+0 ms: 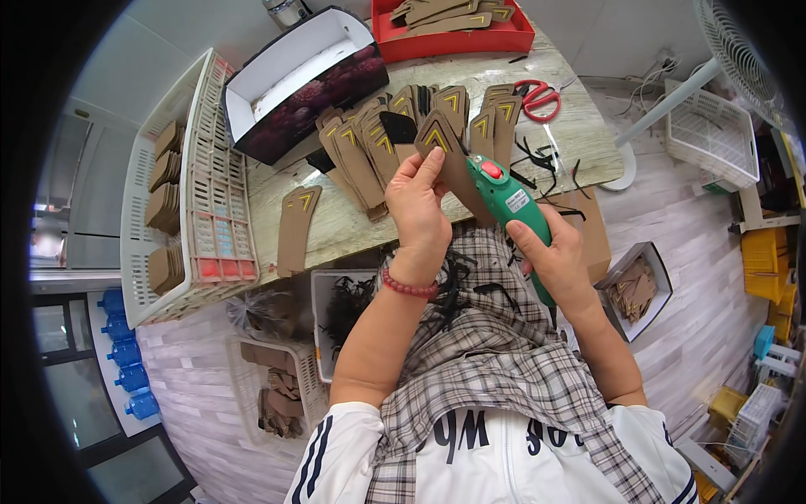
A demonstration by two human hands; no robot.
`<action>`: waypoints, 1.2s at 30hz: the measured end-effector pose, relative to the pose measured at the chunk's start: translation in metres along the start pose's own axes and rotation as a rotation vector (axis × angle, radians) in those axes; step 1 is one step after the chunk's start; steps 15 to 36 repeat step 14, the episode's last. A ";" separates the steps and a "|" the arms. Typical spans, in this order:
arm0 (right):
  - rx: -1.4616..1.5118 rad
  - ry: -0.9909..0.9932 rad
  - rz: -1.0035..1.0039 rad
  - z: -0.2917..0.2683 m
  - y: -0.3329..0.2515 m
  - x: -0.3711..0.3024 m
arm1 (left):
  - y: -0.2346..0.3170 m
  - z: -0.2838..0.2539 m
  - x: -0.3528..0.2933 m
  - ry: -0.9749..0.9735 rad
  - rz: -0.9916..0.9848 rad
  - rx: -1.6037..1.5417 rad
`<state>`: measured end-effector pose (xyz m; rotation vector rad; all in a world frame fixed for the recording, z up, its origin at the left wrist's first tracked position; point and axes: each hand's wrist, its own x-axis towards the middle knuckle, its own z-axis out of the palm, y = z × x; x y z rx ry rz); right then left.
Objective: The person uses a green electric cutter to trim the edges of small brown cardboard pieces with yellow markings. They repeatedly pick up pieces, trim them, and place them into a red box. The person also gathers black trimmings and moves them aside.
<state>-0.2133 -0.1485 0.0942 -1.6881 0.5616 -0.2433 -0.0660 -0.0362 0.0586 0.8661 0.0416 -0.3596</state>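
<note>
Pinched between thumb and fingers, a brown strap-shaped piece (pixel 453 172) with a yellow chevron hangs from my left hand (pixel 420 206). My right hand (pixel 550 252) is wrapped round a green handheld electric cutter (pixel 508 193) with a red button. The cutter's head is against or just beside the brown piece; its blade cannot be made out. Behind my hands, similar brown pieces (pixel 361 155) lie in overlapping stacks on the table. One loose piece (pixel 296 227) lies apart, near the table's front edge. Black trimmed strips (pixel 462 277) rest on the plaid apron over my lap.
On the table (pixel 579 126) are red-handled scissors (pixel 541 101), a red box (pixel 462 42) of pieces and a dark box (pixel 306 84). A white crate (pixel 218 185) stands left. Below are another crate (pixel 243 395) and a small box (pixel 663 286). A fan (pixel 747 59) stands right.
</note>
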 end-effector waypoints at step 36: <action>-0.047 0.009 -0.043 0.001 0.002 0.007 | -0.017 -0.010 -0.016 -0.040 -0.090 0.094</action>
